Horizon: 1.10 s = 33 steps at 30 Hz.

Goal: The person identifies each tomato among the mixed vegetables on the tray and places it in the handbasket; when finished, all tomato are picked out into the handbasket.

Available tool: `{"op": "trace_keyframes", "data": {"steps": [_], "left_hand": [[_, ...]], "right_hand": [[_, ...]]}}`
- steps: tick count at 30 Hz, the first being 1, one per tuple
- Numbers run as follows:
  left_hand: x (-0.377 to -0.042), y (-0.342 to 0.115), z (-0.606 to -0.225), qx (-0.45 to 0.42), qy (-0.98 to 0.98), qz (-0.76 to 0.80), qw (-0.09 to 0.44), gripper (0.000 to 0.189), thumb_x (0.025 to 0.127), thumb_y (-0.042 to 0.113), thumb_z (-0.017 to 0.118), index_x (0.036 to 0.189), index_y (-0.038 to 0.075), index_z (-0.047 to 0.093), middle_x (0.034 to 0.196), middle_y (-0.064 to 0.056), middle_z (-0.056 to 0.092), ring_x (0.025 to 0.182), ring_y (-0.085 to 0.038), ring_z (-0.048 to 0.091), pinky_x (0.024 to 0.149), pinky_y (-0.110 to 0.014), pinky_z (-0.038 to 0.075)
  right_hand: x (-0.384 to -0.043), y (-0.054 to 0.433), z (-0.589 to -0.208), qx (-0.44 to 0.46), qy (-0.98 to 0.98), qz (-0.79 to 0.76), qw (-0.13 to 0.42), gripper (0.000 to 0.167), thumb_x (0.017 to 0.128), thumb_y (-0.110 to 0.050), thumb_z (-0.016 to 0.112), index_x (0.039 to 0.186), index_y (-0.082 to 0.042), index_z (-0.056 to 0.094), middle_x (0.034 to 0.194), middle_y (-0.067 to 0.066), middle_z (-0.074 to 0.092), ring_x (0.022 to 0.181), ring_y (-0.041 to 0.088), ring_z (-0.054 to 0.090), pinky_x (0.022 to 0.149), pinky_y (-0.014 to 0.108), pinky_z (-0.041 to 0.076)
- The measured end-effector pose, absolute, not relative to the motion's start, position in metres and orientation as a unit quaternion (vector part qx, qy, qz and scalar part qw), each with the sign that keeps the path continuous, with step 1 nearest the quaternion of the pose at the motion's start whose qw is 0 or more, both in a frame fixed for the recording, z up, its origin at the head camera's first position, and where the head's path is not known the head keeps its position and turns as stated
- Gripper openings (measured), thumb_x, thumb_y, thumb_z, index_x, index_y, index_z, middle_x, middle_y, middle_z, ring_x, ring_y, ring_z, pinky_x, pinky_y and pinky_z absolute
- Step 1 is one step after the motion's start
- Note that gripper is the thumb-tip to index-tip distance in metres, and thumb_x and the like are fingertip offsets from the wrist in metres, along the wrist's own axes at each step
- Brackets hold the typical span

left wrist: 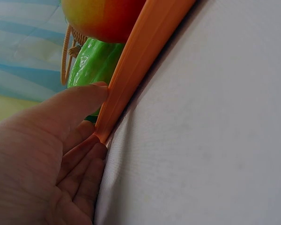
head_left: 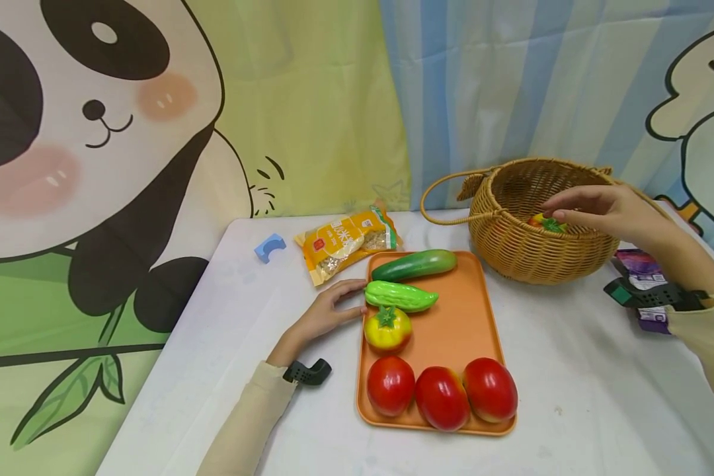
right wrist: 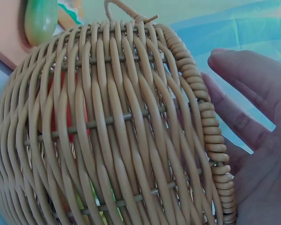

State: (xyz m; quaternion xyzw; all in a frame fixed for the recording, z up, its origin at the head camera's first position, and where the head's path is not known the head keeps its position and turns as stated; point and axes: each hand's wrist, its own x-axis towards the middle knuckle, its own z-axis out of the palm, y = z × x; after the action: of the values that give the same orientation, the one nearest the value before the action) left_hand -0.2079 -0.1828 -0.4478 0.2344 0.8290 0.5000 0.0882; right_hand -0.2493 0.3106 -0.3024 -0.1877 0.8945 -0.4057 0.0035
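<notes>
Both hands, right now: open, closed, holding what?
Left hand: open, touching the edge of the orange tray.
Right hand: open, holding nothing, over the wicker basket.

We log tray (head_left: 452, 330) on table (head_left: 214, 344): three fruits (head_left: 442, 398) along near edge, cucumber (head_left: 416, 264) at far end, gourd (head_left: 400, 297) then another fruit (head_left: 388, 334) between, leftward. Basket (head_left: 541, 256) behind-right (some fruit (head_left: 536, 220) inside); packet (head_left: 638, 260) right of it; snack bag (head_left: 357, 241) behind-left of tray, block (head_left: 270, 248) left of bag.
</notes>
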Motion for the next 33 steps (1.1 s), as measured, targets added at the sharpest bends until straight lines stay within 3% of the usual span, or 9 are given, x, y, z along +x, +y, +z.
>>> {"op": "trace_keyframes", "data": {"steps": [11, 18, 27, 33], "left_hand": [[-0.207, -0.184, -0.446, 0.234, 0.837, 0.487, 0.087, 0.053, 0.09, 0.019, 0.072, 0.139, 0.013, 0.054, 0.144, -0.003, 0.051, 0.135, -0.02, 0.045, 0.115, -0.038, 0.034], [-0.207, -0.183, -0.446, 0.232, 0.837, 0.489, 0.087, 0.053, 0.09, 0.02, 0.072, 0.139, 0.013, 0.054, 0.144, -0.003, 0.05, 0.135, -0.02, 0.045, 0.115, -0.039, 0.034], [-0.198, -0.178, -0.43, 0.237, 0.83, 0.496, 0.088, 0.052, 0.091, 0.011, 0.069, 0.139, 0.003, 0.052, 0.145, -0.014, 0.048, 0.136, -0.029, 0.043, 0.116, -0.044, 0.032], [-0.191, -0.174, -0.416, 0.239, 0.829, 0.498, 0.087, 0.05, 0.09, 0.005, 0.069, 0.137, -0.001, 0.052, 0.143, -0.019, 0.049, 0.135, -0.032, 0.044, 0.115, -0.045, 0.033]], "right_hand": [[-0.236, 0.316, -0.309, -0.187, 0.862, -0.469, -0.041, 0.025, 0.096, -0.006, 0.061, 0.12, -0.001, 0.065, 0.103, -0.01, 0.072, 0.093, 0.003, 0.066, 0.078, 0.008, 0.05], [-0.226, 0.316, -0.312, -0.199, 0.847, -0.488, -0.063, 0.026, 0.096, -0.001, 0.06, 0.121, 0.002, 0.063, 0.105, -0.008, 0.071, 0.096, 0.002, 0.065, 0.081, 0.006, 0.048], [-0.214, 0.309, -0.315, -0.251, 0.816, -0.512, -0.096, 0.024, 0.093, 0.013, 0.055, 0.115, 0.009, 0.062, 0.104, -0.001, 0.071, 0.096, 0.006, 0.066, 0.084, 0.01, 0.051], [-0.211, 0.304, -0.316, -0.334, 0.731, -0.593, -0.052, 0.027, 0.089, 0.023, 0.05, 0.114, 0.016, 0.059, 0.112, 0.01, 0.068, 0.096, 0.016, 0.067, 0.084, 0.017, 0.054]]}}
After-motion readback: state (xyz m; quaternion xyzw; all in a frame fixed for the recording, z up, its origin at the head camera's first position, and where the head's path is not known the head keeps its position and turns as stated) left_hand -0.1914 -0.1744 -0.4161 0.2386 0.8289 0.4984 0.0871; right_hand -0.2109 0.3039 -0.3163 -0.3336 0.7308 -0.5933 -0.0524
